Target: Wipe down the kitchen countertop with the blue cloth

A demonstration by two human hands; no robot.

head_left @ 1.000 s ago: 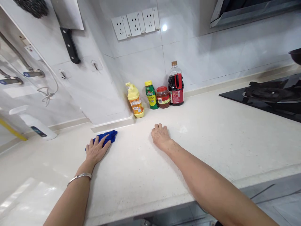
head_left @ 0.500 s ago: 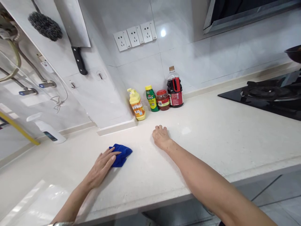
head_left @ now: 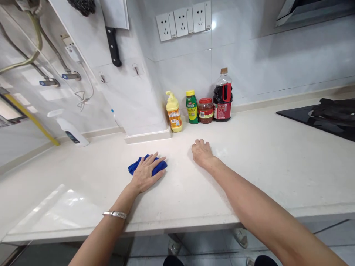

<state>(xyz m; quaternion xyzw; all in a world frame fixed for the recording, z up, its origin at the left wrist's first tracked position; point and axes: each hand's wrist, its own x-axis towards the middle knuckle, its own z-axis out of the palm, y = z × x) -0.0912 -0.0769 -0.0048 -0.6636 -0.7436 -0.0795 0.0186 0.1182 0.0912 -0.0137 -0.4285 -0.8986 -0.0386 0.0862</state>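
Note:
My left hand (head_left: 145,171) lies flat on a blue cloth (head_left: 133,168) on the pale countertop (head_left: 263,162), fingers spread and stretched over it. Only the cloth's left and right ends show from under the palm. A silver bracelet (head_left: 115,214) circles that wrist. About a hand's width to the right, my right hand (head_left: 202,153) rests on the bare counter with its fingers curled under; I see nothing in it.
Against the back wall stand a yellow squeeze bottle (head_left: 173,116), a green bottle (head_left: 192,108), a red-lidded jar (head_left: 205,111) and a dark sauce bottle (head_left: 222,98). A black stove (head_left: 327,114) is at the right. A white spray bottle (head_left: 69,129) lies left; a cleaver (head_left: 113,33) hangs above.
My left hand has slid the blue cloth along the counter, first toward me and rightward, then slightly back, and now lies flatter on it. The right hand has stayed put; the view shifted.

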